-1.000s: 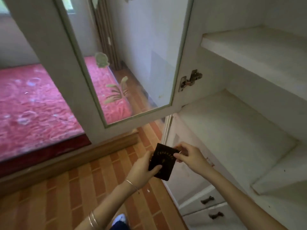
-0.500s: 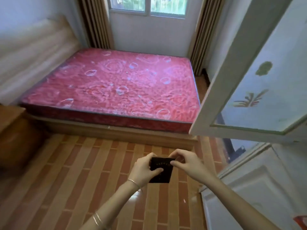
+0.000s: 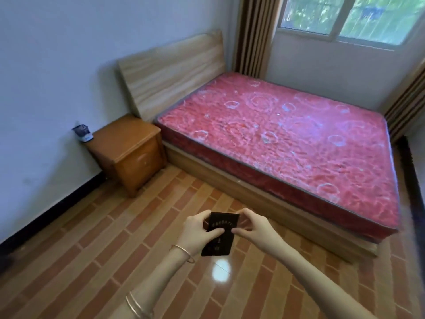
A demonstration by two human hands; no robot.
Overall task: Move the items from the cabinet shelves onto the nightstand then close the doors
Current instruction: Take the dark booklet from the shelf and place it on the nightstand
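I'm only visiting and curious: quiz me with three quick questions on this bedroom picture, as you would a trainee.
1. True or false: the left hand and the right hand both hold the black booklet.
2. The nightstand stands: A) beside the headboard, B) under the window, C) at the bed's foot.
3. Fill in: the mattress is ___ in colour.
Key: 1 true; 2 A; 3 red.

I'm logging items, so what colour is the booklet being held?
Black, with pale lettering on the cover; the booklet shows best in the head view.
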